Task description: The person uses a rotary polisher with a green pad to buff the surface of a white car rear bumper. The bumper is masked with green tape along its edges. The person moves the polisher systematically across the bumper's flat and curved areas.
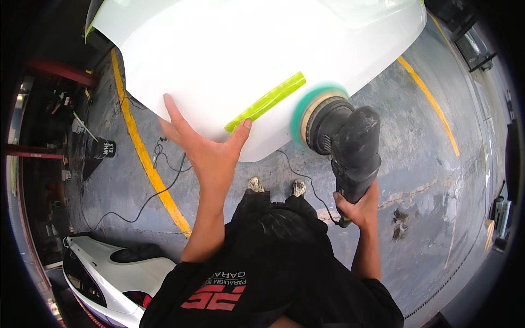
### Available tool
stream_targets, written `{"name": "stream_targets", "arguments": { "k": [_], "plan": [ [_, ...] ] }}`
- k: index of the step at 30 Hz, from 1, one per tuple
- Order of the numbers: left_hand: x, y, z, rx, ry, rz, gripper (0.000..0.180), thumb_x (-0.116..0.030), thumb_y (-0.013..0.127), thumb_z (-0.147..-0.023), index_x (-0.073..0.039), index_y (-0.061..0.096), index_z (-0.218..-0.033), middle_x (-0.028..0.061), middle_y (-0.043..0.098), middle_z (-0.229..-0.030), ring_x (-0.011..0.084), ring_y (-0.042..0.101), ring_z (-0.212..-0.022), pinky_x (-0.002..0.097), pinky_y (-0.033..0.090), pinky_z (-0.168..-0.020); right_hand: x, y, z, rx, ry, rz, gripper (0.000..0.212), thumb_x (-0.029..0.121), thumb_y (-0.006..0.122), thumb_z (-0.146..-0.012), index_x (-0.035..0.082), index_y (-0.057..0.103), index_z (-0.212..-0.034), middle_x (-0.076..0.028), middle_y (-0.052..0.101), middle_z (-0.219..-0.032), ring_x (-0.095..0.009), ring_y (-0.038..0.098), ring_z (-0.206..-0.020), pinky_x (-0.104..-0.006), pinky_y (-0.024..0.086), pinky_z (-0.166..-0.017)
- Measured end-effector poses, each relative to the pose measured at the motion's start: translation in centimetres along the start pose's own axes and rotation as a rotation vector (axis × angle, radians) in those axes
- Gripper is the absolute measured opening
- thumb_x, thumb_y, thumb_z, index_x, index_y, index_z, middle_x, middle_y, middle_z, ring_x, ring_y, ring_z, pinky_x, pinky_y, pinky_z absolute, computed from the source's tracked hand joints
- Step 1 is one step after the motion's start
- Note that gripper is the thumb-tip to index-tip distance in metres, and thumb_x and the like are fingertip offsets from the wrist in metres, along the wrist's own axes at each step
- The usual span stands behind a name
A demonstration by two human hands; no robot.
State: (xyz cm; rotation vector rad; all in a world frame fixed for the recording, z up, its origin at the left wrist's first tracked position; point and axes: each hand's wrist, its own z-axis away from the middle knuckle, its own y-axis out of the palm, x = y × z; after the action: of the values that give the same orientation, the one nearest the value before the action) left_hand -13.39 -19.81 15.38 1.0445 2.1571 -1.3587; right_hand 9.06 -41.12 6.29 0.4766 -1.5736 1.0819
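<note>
My right hand point(358, 205) is wrapped round the rear grip of a black electric polisher point(355, 142). Its green foam pad point(301, 117) looks smeared, as if spinning, and lies against the edge of a large glossy white car body panel point(208, 60). A strip of yellow-green masking tape point(268, 102) runs slantwise over the panel, just left of the pad. My left hand point(205, 139) is spread at the panel's near edge, thumb by the tape's lower end and fingers reaching over the rim. Nothing is held in it.
A black cord point(311, 186) trails from the polisher; another cable point(136, 213) loops over the grey floor at left. Yellow lines point(139, 147) cross the floor. A black bucket point(103, 147) stands far left. Another white car part point(120, 273) lies at lower left. My shoes point(255, 184) are below the panel.
</note>
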Motion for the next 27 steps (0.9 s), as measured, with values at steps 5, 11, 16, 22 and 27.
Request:
{"name": "stream_targets", "arguments": {
  "k": [5, 11, 16, 22, 27],
  "plan": [
    [0.7, -1.1, 0.7, 0.042, 0.005, 0.009, 0.116, -0.017, 0.092, -0.075, -0.010, 0.019, -0.164, 0.0329, 0.012, -0.157, 0.0452, 0.027, -0.146, 0.0531, 0.032, -0.117, -1.1, -0.6, -0.1, -0.062, 0.019, -0.012, 0.082, 0.015, 0.085, -0.066, -0.002, 0.048, -0.137, -0.019, 0.068, -0.117, -0.028, 0.067, -0.105, -0.0407, 0.052, -0.095],
    [1.8, -0.7, 1.1, 0.073, -0.022, 0.355, 0.097, -0.005, 0.088, -0.080, -0.004, 0.030, -0.158, 0.0210, 0.041, -0.146, 0.0279, 0.049, -0.132, 0.0412, 0.044, -0.109, -0.1, 0.1, -0.1, -0.091, -0.022, 0.000, 0.083, 0.020, 0.085, -0.065, -0.002, 0.049, -0.136, -0.020, 0.071, -0.110, -0.033, 0.072, -0.101, -0.0416, 0.054, -0.091],
    [2.4, -0.6, 0.2, 0.089, 0.017, 0.483, 0.092, -0.001, 0.086, -0.081, -0.001, 0.031, -0.155, 0.0186, 0.051, -0.139, 0.0230, 0.057, -0.123, 0.0342, 0.051, -0.103, 1.3, 1.9, 2.6, 0.011, -0.052, 0.179, 0.086, 0.030, 0.088, -0.061, 0.001, 0.051, -0.133, -0.021, 0.073, -0.101, -0.042, 0.073, -0.096, -0.0476, 0.058, -0.084],
    [3.1, -0.5, 0.2, 0.111, 0.038, 0.581, 0.092, -0.001, 0.084, -0.083, -0.001, 0.029, -0.157, 0.0216, 0.049, -0.142, 0.0245, 0.057, -0.126, 0.0348, 0.051, -0.104, 1.9, 3.2, 4.9, 0.016, -0.093, 0.248, 0.089, 0.031, 0.089, -0.062, 0.002, 0.050, -0.136, -0.023, 0.072, -0.101, -0.043, 0.073, -0.095, -0.0489, 0.057, -0.082],
    [4.3, -0.6, 0.0, 0.123, 0.180, 0.471, 0.091, -0.002, 0.081, -0.086, 0.000, 0.025, -0.158, 0.0226, 0.048, -0.144, 0.0261, 0.055, -0.128, 0.0363, 0.049, -0.106, 1.3, 1.0, 1.6, -0.164, 0.039, 0.058, 0.089, 0.027, 0.088, -0.065, 0.000, 0.047, -0.139, -0.024, 0.073, -0.107, -0.040, 0.073, -0.099, -0.0455, 0.056, -0.088]
  ]
}}
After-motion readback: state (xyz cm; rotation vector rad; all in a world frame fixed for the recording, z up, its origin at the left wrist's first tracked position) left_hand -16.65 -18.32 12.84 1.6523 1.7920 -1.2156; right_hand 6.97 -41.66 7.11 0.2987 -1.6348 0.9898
